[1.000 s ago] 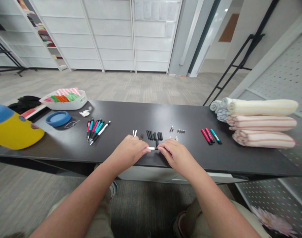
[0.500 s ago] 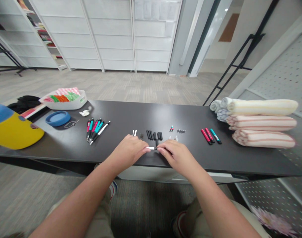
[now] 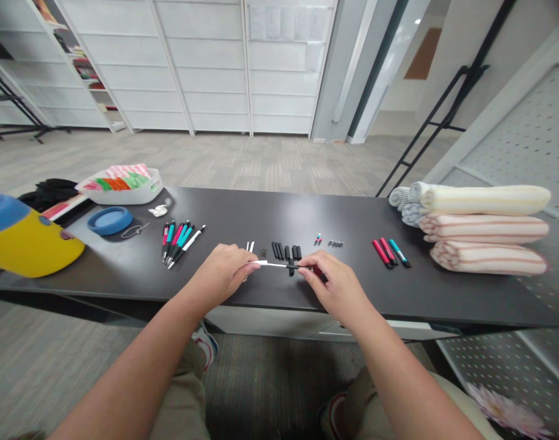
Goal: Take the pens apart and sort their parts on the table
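My left hand [image 3: 224, 274] and my right hand [image 3: 336, 284] each pinch one end of a thin pen [image 3: 274, 264], white on the left and black on the right, held level just above the black table [image 3: 242, 217]. Behind it lie several black pen barrels [image 3: 286, 250], two white pieces [image 3: 250, 246] and a few tiny parts [image 3: 335, 243]. A bunch of assembled pens [image 3: 178, 236] in pink, teal and white lies to the left. Three pens [image 3: 391, 252], two red and one teal, lie to the right.
Rolled striped towels [image 3: 483, 225] are stacked at the table's right end. At the left stand a white tray [image 3: 123, 183] of coloured items, a blue round lid [image 3: 109, 220] and a yellow and blue object [image 3: 25, 238]. Shelving and white wall panels stand across the floor behind.
Both hands have lifted off the table and drawn apart. More of the pen now shows between them than before.
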`<state>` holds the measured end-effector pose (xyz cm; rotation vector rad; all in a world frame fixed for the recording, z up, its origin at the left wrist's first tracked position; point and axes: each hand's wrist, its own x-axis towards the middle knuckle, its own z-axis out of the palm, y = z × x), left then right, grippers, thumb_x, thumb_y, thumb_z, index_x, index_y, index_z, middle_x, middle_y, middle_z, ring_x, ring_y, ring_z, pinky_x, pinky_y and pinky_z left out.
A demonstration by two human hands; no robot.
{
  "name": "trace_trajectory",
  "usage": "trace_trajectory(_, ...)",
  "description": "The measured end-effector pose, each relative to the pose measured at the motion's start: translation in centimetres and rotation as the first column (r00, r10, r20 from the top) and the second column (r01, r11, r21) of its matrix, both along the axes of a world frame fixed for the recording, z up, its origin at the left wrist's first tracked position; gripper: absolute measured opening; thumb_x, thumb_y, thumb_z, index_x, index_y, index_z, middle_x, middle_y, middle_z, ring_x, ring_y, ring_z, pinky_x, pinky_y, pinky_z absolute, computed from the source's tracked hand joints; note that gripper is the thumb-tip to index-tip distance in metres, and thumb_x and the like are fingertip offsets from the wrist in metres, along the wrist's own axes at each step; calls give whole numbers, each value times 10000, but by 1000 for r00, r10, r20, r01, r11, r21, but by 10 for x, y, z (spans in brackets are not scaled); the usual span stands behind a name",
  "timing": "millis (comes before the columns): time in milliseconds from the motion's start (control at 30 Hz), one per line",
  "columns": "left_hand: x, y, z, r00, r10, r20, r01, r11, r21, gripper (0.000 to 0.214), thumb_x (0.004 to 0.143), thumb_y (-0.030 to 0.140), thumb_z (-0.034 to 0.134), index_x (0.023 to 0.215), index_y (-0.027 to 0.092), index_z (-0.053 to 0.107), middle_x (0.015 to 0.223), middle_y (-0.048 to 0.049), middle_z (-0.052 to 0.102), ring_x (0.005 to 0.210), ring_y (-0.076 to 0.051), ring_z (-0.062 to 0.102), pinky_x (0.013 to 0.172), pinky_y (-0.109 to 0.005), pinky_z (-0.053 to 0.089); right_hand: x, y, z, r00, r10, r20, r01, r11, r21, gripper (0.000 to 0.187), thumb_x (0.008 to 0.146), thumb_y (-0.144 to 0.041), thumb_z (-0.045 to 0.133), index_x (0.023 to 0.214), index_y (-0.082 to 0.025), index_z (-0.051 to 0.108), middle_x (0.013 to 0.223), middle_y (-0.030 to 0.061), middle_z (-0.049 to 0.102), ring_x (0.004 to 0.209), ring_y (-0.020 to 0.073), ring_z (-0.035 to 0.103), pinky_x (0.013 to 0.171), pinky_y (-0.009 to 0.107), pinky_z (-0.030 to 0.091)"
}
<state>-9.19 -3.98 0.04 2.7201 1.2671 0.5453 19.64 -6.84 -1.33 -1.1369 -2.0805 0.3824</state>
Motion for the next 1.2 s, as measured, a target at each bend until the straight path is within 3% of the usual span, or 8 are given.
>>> trace_trajectory(167, -7, 1, 0, 998, 38, -41, -38, 999, 18, 271, 1072, 349, 461, 1088, 187, 677, 972, -72, 725, 885, -232, 628, 842, -370, 415, 0, 1, -2, 1000, -18, 7, 18, 1000, 1, 84, 1028, -253, 576, 1056, -227, 650, 942, 45, 676, 843, 195, 616, 779, 324, 491)
trace_trajectory(400, 2, -1, 1, 985, 51, -164, -41, 997, 61, 361, 1081, 222, 392, 1396, 241, 567, 1140, -74, 739, 989, -251, 670, 868, -388, 421, 0, 1, -4, 999, -40, 9, 40, 999, 11, 84, 1029, -255, 575, 1062, -222, 644, 939, 40, 665, 830, 188, 603, 765, 319, 484)
trace_trajectory(600, 16, -11, -5, 998, 1, -66, 7, 993, 120, 356, 1064, 419, 488, 1311, 183, 588, 1199, -113, 719, 1070, -263, 659, 919, -403, 415, -2, 1, -4, 1000, -12, 15, 12, 1000, 11, 92, 1028, -257, 568, 1058, -227, 650, 960, 56, 684, 864, 205, 631, 797, 334, 508)
trace_trajectory(767, 22, -10, -9, 993, -29, -118, 45, 989, 141, 230, 1073, 276, 455, 1076, 214, 677, 935, -48, 736, 912, -218, 659, 838, -380, 384, -2, 0, -3, 1000, 10, 10, -10, 1000, 14, 101, 1023, -266, 570, 1061, -235, 659, 971, 62, 695, 866, 211, 643, 788, 339, 520)
trace_trajectory(967, -6, -1, -4, 993, 39, -110, -18, 982, 186, 210, 1037, 226, 488, 1080, 225, 694, 923, -52, 714, 859, -219, 626, 804, -367, 379, -1, 1, -1, 999, -47, -6, 47, 999, 16, 105, 1026, -269, 564, 1051, -235, 661, 948, 53, 687, 840, 204, 633, 782, 325, 514)
trace_trajectory(1200, -36, 6, 1, 995, 80, -53, -70, 983, 170, 257, 1058, 291, 468, 1087, 218, 713, 947, -58, 731, 874, -230, 656, 812, -366, 418, -2, 3, -2, 993, -119, -16, 120, 991, 57, 125, 1024, -264, 566, 1088, -232, 669, 960, 61, 698, 822, 205, 637, 756, 335, 524)
